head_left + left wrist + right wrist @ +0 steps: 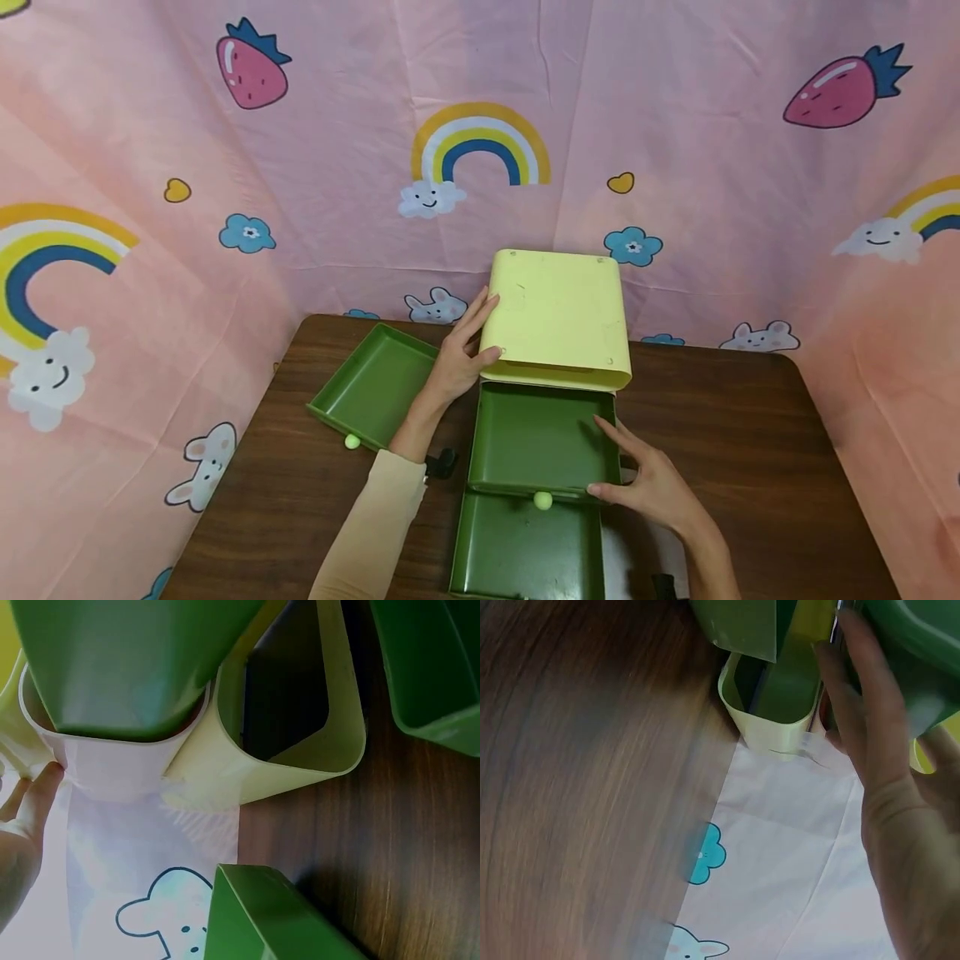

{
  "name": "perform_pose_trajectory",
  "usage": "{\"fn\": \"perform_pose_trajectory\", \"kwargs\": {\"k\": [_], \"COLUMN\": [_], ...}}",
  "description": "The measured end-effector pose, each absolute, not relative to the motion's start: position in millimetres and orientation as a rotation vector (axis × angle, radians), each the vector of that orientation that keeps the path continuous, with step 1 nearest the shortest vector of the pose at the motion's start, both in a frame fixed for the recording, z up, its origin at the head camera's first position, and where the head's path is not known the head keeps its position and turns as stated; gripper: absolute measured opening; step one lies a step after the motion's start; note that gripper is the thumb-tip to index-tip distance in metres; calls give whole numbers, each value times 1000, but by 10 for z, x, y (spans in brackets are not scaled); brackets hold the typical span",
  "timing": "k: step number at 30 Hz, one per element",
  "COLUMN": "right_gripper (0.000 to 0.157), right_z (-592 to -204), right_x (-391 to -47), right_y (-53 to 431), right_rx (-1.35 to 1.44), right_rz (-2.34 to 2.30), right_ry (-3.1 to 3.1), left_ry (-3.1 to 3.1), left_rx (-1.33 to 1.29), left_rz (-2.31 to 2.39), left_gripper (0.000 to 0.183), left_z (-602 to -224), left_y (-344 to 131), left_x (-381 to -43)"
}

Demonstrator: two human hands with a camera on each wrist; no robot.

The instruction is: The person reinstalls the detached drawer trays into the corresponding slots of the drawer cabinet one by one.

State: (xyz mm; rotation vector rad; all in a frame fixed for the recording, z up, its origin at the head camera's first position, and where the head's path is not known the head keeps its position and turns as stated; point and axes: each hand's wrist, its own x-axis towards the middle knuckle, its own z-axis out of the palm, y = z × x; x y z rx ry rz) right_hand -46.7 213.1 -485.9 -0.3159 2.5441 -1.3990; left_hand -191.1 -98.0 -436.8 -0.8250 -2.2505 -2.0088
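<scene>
A pale yellow top tier (555, 308), open at the front, crowns a small stacked cabinet. My left hand (461, 358) rests against its left side, thumb on the front corner and fingers stretched back. The pinkish middle tier (112, 761) has its green drawer (543, 442) sticking well out, with a light green round knob. At that drawer's front right corner is my right hand (648, 475), thumb at the front edge and straight fingers along the right side. The yellow bottom tier (300, 769) stands on the table; a second green drawer (528, 550) lies before its opening.
A third green drawer (378, 387) with a round knob (352, 442) lies on the brown wooden table (750, 467), left of the cabinet. Close behind the cabinet hangs a pink printed cloth (480, 242), which also covers both sides.
</scene>
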Motion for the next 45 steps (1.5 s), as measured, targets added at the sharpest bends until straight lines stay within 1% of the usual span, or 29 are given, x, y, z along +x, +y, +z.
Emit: {"fn": "perform_pose_trajectory", "kwargs": {"k": [5,12,16,23,29,33,40,45], "right_gripper": [89,82,81,86,84,82,95,88], "right_z": [-4879,-4883,-4887,-4890,-4896,-4903,-4915,-4928], "right_x": [-467,-480,-480,-487,-506,-499,-475,-484], "right_y": [2118,2127,2127,2058,2002,2010,2077,2079], "right_rx": [-293,-267,-271,-91,-6,-20,-66,-61], "right_rz": [-1331,-1395,-1385,-1467,-1476,-1491,-1519,-1555], "right_ry": [2632,2613,2677,2696,2697,2653,2525,2602], "left_ry": [-2264,-2247,-2252,-2266,-2257,-2259,-2259,-2251], "left_rx": [-822,-818,-814,-816,-803,-800,-797,-805], "left_rz": [-2002,-1990,-1986,-1987,-1996,-1998,-2001,-1996], "left_gripper": [98,98,99,97,97,97,95,96], "left_z": [-4384,-4379,-4372,-4381,-4393,-4394,-4382,-4373], "left_y": [-981,-983,-988,-978,-979,-988,-985,-980], "left_x": [-1902,-1909,-1907,-1914,-1925,-1920,-1916,-1916]}}
